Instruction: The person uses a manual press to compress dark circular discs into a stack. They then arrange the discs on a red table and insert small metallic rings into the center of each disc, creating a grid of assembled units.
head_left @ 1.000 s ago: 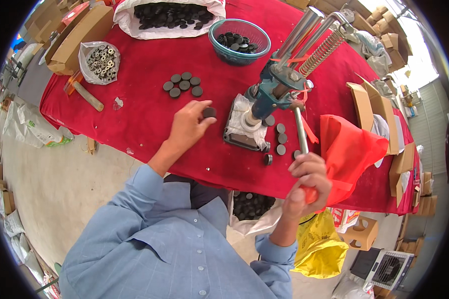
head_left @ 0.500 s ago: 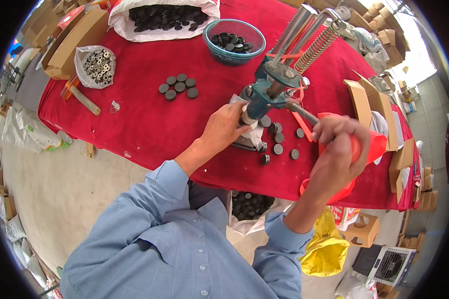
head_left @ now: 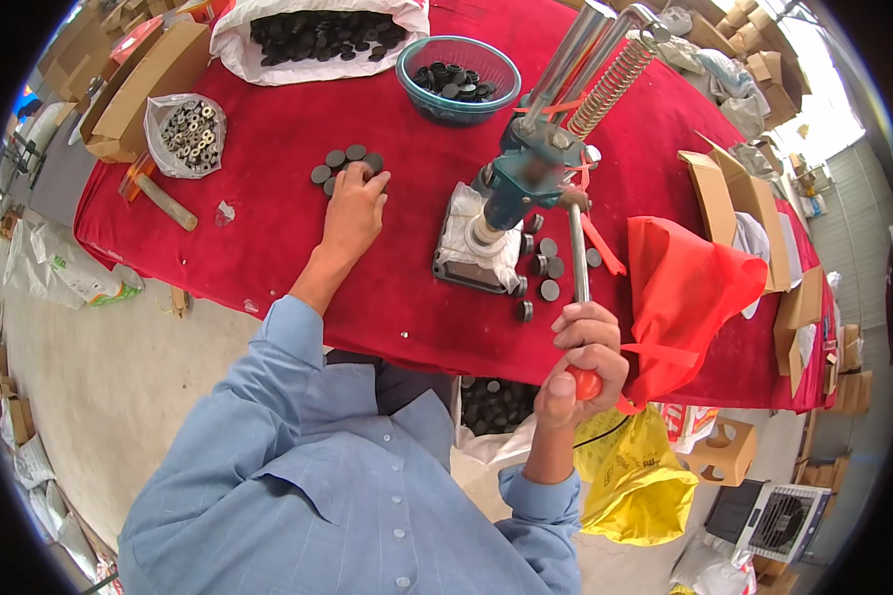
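At the group of black round discs (head_left: 355, 153) on the left, my left hand (head_left: 351, 213) reaches down with its fingers bent, apparently closed on one disc that they mostly cover. My right hand (head_left: 583, 359) is wrapped round the red-knobbed end of a metal lever (head_left: 578, 253). That lever belongs to a green hand press (head_left: 526, 183) with a tall spring and steel rods. Under the press head, a pale round piece (head_left: 484, 235) sits on the base, which is wrapped in white plastic. Several black discs (head_left: 550, 290) lie to the right of the base.
A teal bowl (head_left: 458, 107) and a white sack (head_left: 318, 71), both with black pieces, stand at the back. To the left are a bag of metal rings (head_left: 191, 137) and a hammer (head_left: 169, 203). A red bag (head_left: 680, 297) and open cartons (head_left: 754, 213) lie right.
My left hand has left the press base and moved left to the discs. My right hand has swung the lever toward me and leftward, still gripping it.
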{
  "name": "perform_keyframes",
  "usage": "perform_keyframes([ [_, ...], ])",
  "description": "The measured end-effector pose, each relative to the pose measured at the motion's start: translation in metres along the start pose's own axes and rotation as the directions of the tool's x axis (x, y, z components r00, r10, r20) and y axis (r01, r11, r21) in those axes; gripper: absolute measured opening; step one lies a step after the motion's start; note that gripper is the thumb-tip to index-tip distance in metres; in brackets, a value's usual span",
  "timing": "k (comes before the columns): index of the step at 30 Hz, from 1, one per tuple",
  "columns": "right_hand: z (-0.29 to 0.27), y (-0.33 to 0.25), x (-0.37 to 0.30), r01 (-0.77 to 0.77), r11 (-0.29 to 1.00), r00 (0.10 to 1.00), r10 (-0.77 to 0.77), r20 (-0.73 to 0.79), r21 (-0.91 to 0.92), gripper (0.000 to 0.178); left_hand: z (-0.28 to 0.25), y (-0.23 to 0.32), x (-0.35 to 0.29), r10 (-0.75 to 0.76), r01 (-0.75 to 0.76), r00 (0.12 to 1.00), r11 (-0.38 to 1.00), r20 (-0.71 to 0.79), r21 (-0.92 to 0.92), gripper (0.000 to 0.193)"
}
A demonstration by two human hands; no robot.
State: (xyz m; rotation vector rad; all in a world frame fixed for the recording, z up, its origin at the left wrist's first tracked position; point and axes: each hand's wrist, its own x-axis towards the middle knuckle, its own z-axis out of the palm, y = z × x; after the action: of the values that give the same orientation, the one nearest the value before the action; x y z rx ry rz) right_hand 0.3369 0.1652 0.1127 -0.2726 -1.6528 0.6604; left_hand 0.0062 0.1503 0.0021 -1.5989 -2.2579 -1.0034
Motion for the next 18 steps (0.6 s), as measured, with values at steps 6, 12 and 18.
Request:
perform_keyframes([
  [6, 0.003, -0.004, -0.006, -0.005, 0.999, 1.000, 0.006, -0.008, 0.045, 0.046, -0.008, -0.004, -0.018, -0.037, 0.034, 0.999, 0.983, -0.015, -0.178, 0.036],
  [12, -0.004, -0.017, 0.063, -0.053, 0.994, 0.997, 0.048, 0.054, 0.092, 0.043, -0.020, 0.074, -0.023, -0.020, 0.046, 0.998, 0.890, 0.062, -0.454, 0.054],
  [18, -0.001, -0.019, 0.143, -0.253, 0.951, 0.967, 0.244, 0.072, 0.178, 0.027, 0.001, 0.117, -0.014, 0.108, -0.086, 0.994, 0.876, 0.020, -0.474, 0.063],
])
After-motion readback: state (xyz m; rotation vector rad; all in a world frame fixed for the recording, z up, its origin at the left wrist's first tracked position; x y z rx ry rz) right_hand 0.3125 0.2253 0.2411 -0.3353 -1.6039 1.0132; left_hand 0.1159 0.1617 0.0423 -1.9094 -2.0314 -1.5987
